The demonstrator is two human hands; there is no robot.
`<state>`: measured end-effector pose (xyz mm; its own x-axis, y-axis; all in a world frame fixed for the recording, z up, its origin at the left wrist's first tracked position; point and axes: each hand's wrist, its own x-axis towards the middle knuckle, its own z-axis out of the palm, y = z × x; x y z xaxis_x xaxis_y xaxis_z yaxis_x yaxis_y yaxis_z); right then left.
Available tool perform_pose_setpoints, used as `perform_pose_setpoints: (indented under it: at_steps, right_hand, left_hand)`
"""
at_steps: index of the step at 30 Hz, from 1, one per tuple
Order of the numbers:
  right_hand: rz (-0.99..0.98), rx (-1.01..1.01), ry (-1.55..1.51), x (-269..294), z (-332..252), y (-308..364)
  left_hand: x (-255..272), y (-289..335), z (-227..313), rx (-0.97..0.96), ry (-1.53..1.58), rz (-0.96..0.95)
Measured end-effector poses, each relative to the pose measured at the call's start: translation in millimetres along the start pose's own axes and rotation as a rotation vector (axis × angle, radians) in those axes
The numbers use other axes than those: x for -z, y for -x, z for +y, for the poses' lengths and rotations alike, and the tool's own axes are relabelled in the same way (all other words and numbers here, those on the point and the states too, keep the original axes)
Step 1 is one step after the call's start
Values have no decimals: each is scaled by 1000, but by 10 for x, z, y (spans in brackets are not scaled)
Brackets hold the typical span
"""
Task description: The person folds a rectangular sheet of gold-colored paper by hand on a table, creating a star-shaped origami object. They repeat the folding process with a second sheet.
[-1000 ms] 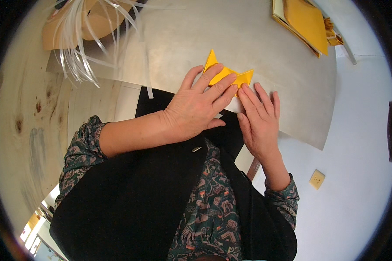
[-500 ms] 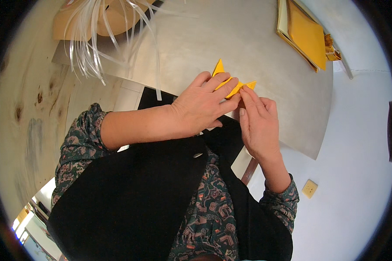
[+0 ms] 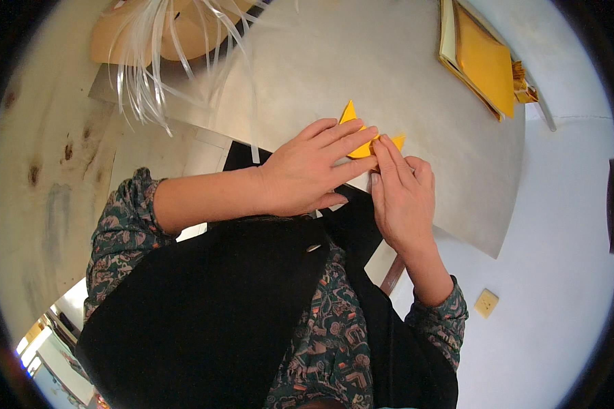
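A small piece of folded yellow paper [image 3: 348, 112] with pointed corners lies at the near edge of the grey table, partly hidden under my fingers. My left hand [image 3: 300, 167] reaches across from the left and lies over the paper, its fingers stretched out and pressing on it, the thumb apart. On the right side of the paper, my right hand [image 3: 404, 194] has its fingertips held together on the paper beside a pointed corner. The right thumb is bent in close below the fingers.
A stack of yellow paper sheets [image 3: 484, 65] lies at the table's far right edge, near the white wall. Clear plastic strips [image 3: 143, 75] hang over the far left, in front of a tan object [image 3: 198, 31]. The grey tabletop [image 3: 361, 54] spreads beyond my hands.
My left fingers have straightened and lie flatter over the paper. My right fingertips have shifted slightly left toward them. The whole view has moved a little.
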<state>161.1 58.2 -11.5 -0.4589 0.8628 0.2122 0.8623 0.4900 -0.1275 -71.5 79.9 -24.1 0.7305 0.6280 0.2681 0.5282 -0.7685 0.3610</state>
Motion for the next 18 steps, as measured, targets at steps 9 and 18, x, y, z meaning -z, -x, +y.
perform_pose_setpoints:
  at_steps: [9,18]
  right_hand:
    - [-31,-10,35,15,-63,12]
    - [-28,-14,13,23,-54,27]
  left_hand:
    - [42,273,-182,44,-66,20]
    - [170,184,-249,26,-83,-16]
